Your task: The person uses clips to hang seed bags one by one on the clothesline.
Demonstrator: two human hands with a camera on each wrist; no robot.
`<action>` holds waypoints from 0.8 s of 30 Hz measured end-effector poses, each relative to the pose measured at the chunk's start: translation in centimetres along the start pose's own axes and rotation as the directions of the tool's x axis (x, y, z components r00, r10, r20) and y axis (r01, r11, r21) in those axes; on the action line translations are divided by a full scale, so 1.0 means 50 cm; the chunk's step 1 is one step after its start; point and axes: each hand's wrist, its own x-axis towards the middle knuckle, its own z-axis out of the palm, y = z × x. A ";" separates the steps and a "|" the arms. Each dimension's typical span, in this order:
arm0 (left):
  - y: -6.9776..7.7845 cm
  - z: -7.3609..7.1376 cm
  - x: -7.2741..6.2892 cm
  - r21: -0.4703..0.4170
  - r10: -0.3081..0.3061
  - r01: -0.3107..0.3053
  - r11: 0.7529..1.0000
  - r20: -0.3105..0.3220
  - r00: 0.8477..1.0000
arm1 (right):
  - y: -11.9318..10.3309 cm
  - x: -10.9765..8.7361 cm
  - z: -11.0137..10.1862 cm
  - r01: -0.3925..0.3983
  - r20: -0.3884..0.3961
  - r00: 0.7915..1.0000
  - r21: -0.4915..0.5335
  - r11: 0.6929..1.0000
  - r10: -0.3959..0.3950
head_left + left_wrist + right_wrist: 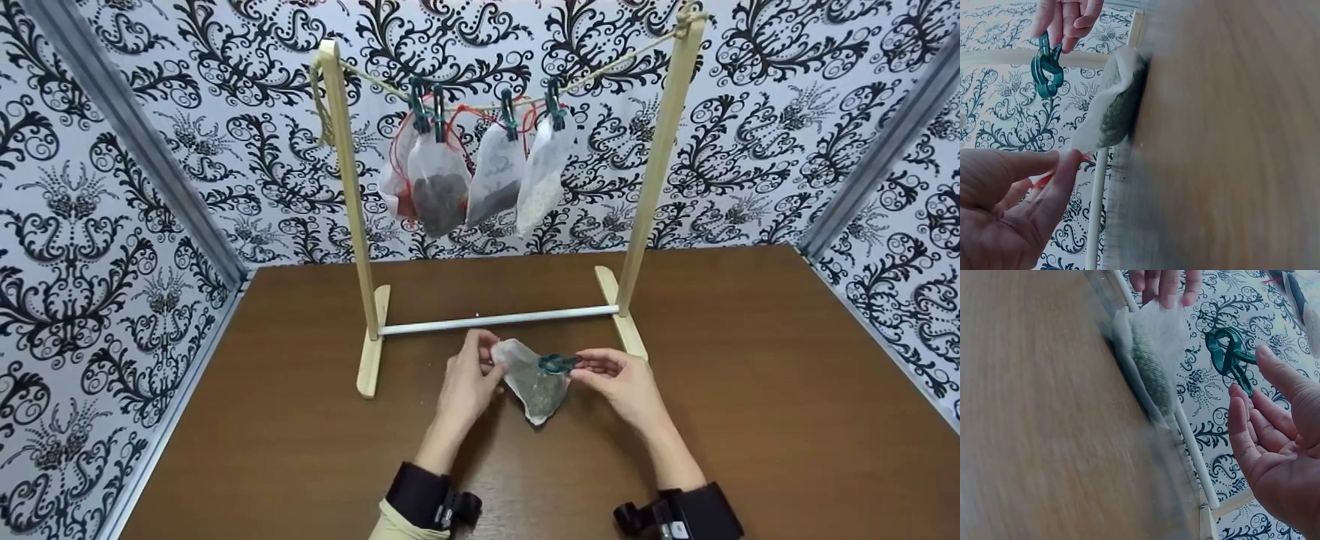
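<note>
A white mesh drawstring bag with greenish dried contents lies on the table in front of the rack. My left hand pinches its upper end between thumb and fingers; in the left wrist view a red cord shows by those fingers. My right hand holds a dark green spring clip by its handles, thumb on one and fingertips on the other. In the head view the clip overlaps the bag, but both wrist views show it apart from the cloth.
Behind the hands stands a wooden rack with a white crossbar. From its rope hang several mesh bags with red cords, held by green clips. Patterned walls surround the brown table.
</note>
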 end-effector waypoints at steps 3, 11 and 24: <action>0.008 0.001 0.003 -0.103 -0.041 0.042 0.994 0.011 0.999 | -0.002 -0.002 -0.008 0.035 -0.016 0.999 -0.013 0.999 -0.036; 0.051 -0.007 0.011 -0.013 0.080 -0.080 0.997 0.000 0.997 | -0.043 0.007 -0.038 0.282 -0.093 0.948 -0.194 0.940 -0.304; 0.296 -0.032 0.084 0.501 0.561 -0.461 0.732 -0.060 0.826 | -0.333 0.080 -0.157 0.699 -0.142 0.476 -0.537 0.472 -0.868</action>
